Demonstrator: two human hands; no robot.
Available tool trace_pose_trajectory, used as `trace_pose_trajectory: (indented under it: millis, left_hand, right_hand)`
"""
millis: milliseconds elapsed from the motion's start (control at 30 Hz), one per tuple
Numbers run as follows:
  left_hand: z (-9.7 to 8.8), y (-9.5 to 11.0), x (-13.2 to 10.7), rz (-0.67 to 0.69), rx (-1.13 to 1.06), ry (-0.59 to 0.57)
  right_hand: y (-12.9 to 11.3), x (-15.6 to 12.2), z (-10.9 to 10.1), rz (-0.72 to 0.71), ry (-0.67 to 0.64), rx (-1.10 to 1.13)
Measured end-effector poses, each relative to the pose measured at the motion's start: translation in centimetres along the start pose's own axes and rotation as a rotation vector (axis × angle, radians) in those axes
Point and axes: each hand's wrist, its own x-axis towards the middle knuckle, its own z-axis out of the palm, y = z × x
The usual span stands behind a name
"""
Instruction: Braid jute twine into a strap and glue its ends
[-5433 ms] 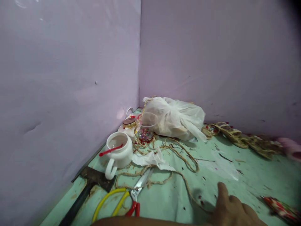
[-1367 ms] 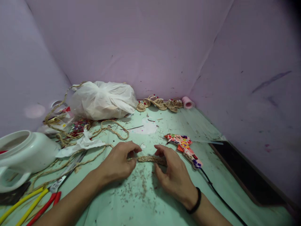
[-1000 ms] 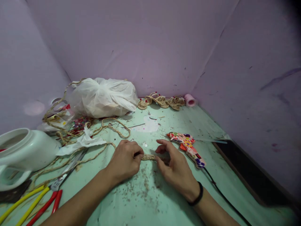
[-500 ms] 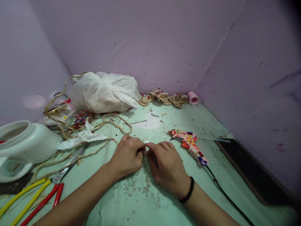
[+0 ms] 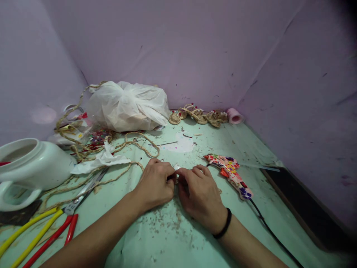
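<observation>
My left hand (image 5: 157, 183) and my right hand (image 5: 198, 193) meet fingertip to fingertip on the green tabletop (image 5: 173, 234), both closed in a pinch. Between them sits a short length of braided jute cord, almost wholly covered by my fingers. A black band circles my right wrist. Loose jute rope (image 5: 134, 143) trails from the left hand's side toward the back left. A sticker-covered glue gun (image 5: 231, 175) lies just right of my right hand, its black cable running toward me.
A white plastic bag (image 5: 126, 106) sits at the back. Small jute sandals (image 5: 199, 116) and a pink spool (image 5: 234, 116) line the rear wall. A white mug (image 5: 30, 167), crumpled tissue (image 5: 100, 160), scissors (image 5: 80, 197) and yellow and red-handled tools (image 5: 41, 234) lie left. A dark slab (image 5: 295, 201) lies right.
The view swung from the left corner to the table's middle. My hands, first apart along the braided piece, have drawn together until their fingertips touch over it.
</observation>
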Motion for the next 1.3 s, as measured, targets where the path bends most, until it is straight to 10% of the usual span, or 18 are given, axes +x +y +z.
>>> trace_pose_trajectory:
  millis: [600, 1133, 1300]
  left_hand:
    - [-0.5, 0.7, -0.2, -0.012, 0.064, -0.047]
    - [0.1, 1.7, -0.6, 0.073, 0.075, -0.042]
    - [0.4, 1.3, -0.4, 0.073, 0.045, -0.028]
  right_hand:
    - [0.1, -0.6, -1.8, 0.151, -0.155, 0.199]
    - [2.4, -1.5, -3.9, 0.387, 0.058, 0.455]
    - [4.3, -1.8, -5.8, 0.390, -0.201, 0.228]
